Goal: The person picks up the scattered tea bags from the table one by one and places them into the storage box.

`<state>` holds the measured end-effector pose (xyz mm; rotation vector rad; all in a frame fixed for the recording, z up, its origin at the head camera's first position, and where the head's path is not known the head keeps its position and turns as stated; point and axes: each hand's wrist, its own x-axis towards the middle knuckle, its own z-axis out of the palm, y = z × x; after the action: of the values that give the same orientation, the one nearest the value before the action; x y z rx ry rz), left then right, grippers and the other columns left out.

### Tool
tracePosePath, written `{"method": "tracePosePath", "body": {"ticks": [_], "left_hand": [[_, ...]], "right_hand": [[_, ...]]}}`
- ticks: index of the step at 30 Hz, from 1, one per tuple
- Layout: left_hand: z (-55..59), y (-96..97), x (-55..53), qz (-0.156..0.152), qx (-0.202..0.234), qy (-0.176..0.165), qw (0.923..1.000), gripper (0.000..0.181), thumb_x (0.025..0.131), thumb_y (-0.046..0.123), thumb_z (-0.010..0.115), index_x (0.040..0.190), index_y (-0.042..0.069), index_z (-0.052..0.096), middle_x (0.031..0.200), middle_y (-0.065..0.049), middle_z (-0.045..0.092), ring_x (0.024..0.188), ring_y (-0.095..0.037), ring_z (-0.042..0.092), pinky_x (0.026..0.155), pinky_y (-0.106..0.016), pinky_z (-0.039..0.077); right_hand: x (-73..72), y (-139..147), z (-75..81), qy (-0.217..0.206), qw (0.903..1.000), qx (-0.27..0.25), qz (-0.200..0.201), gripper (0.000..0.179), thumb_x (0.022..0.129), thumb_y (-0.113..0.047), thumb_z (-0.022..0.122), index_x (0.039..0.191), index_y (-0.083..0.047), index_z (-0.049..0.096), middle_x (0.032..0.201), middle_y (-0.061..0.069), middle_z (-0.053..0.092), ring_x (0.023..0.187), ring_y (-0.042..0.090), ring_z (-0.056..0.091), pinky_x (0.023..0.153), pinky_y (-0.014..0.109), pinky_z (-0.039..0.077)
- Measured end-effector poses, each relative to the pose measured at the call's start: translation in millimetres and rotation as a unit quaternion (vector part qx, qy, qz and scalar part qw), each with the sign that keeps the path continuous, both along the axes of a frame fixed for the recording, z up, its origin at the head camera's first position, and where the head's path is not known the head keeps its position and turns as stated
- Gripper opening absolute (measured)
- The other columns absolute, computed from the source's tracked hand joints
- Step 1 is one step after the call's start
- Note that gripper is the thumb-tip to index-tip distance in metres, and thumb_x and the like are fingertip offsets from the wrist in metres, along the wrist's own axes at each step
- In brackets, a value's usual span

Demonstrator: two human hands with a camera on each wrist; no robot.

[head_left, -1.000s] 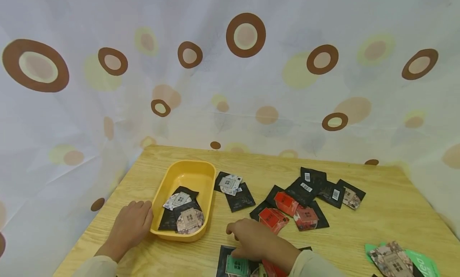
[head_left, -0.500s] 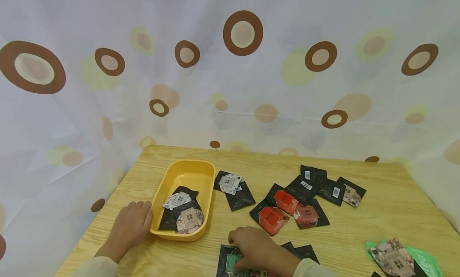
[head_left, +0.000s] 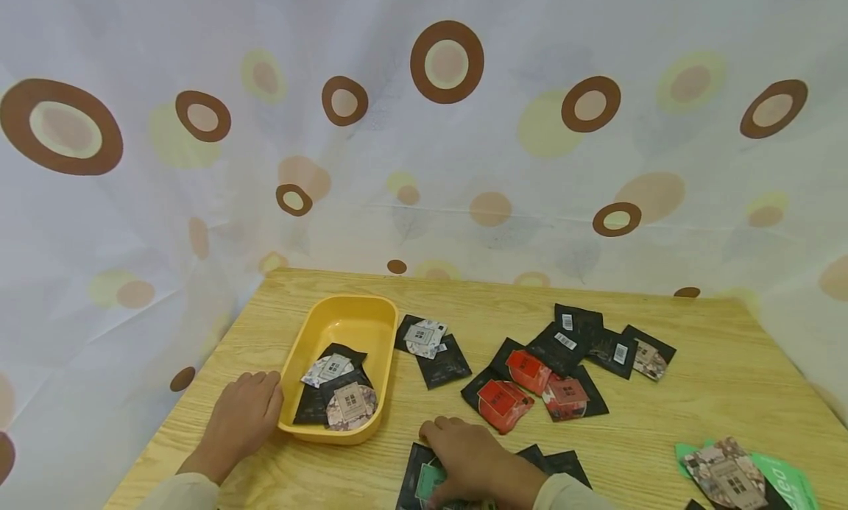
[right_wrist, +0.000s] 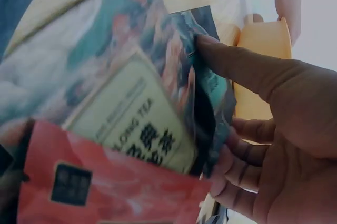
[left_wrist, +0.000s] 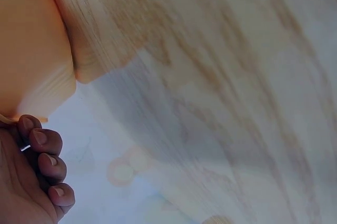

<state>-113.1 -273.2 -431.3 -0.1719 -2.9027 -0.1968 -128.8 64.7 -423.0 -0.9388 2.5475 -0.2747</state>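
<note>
My left hand (head_left: 241, 411) is at the left rim of the yellow plastic tray (head_left: 391, 392), its fingers curled against the edge. Inside the tray lie black tea sachets, one with a floral beige label (head_left: 351, 407) and one with a white label (head_left: 331, 368). At the front of the table, my right hand (head_left: 470, 455) pinches a black tea sachet with a green label (right_wrist: 216, 84), thumb on top and fingers beneath. Beside it in the right wrist view are an oolong tea sachet (right_wrist: 142, 113) with a cream label and a red sachet (right_wrist: 116, 182).
Right of the tray lie white-labelled and plain black sachets (head_left: 444, 363). Red-labelled sachets (head_left: 506, 403) and black ones with barcodes (head_left: 559, 348) overlap farther right. A floral sachet (head_left: 725, 473) rests on a green packet (head_left: 785, 480) at front right. A spotted curtain (head_left: 490, 164) hangs behind.
My right hand has shifted slightly and its fingers have drawn in on the green-labelled sachet, which now tilts. The left hand and tray have stayed in place.
</note>
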Motion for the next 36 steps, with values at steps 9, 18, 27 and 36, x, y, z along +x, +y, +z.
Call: {"method": "tracePosePath", "body": {"ticks": [9, 18, 27, 36], "left_hand": [[-0.5, 0.3, -0.1, 0.003, -0.002, -0.008, 1.0, 0.031, 0.101, 0.014, 0.044, 0.07, 0.015, 0.041, 0.061, 0.001, 0.035, 0.058, -0.015, 0.032, 0.059, -0.028, 0.028], [-1.8, 0.1, 0.3, 0.001, 0.0, 0.001, 1.0, 0.031, 0.101, 0.014, 0.044, 0.07, 0.015, 0.04, 0.061, 0.001, 0.035, 0.057, -0.016, 0.031, 0.057, -0.027, 0.027], [0.0, -0.5, -1.2, 0.0, 0.003, 0.006, 1.0, 0.031, 0.1, 0.014, 0.045, 0.07, 0.014, 0.041, 0.061, 0.001, 0.035, 0.058, -0.016, 0.032, 0.058, -0.029, 0.028], [0.0, 0.8, -0.1, 0.001, 0.008, -0.004, 1.0, 0.03, 0.101, 0.014, 0.044, 0.071, 0.014, 0.042, 0.062, 0.001, 0.037, 0.059, -0.016, 0.035, 0.059, -0.03, 0.03]], "right_hand": [[-11.5, 18.1, 8.3, -0.122, 0.9731, -0.192, -0.035, 0.006, 0.09, -0.012, 0.068, 0.093, -0.009, 0.064, 0.08, -0.005, 0.055, 0.068, 0.003, 0.046, 0.063, 0.021, 0.04], [-35.1, 33.5, 35.1, -0.235, 0.9162, -0.314, -0.083, 0.011, 0.094, -0.004, 0.062, 0.099, 0.006, 0.063, 0.079, 0.003, 0.059, 0.064, 0.008, 0.052, 0.057, 0.02, 0.046], [-51.1, -1.3, 54.3, -0.217, 0.8606, -0.412, -0.207, 0.019, 0.095, -0.003, 0.061, 0.109, 0.009, 0.06, 0.073, 0.002, 0.062, 0.061, 0.01, 0.058, 0.062, 0.028, 0.057], [-54.5, -68.9, 29.1, -0.117, 0.827, -0.487, -0.255, 0.011, 0.09, 0.002, 0.065, 0.1, 0.005, 0.061, 0.08, 0.015, 0.068, 0.061, 0.016, 0.065, 0.064, 0.037, 0.06]]}}
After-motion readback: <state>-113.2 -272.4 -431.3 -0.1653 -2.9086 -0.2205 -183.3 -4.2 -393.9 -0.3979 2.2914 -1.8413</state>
